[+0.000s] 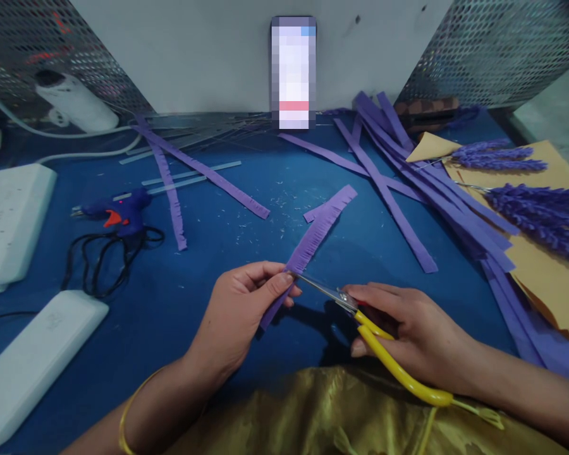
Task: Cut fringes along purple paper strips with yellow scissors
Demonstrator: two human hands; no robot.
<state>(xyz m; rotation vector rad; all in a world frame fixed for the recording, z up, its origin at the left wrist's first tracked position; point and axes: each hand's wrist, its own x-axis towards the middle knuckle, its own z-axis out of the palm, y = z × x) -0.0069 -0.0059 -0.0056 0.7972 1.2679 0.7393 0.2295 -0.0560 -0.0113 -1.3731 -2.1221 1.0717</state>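
A strip (308, 243) is pinched taut by the left hand (239, 309); scissors (346, 298) are gripped by the right hand (408, 328). Snips are best kept short and even.

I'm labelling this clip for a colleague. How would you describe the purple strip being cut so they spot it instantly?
On the blue table, look near the front edge. The left hand pinches a fringed purple paper strip slanting up to the right. Alone among the purple strips, it is hand-held, with yellow-handled scissors at its edge.
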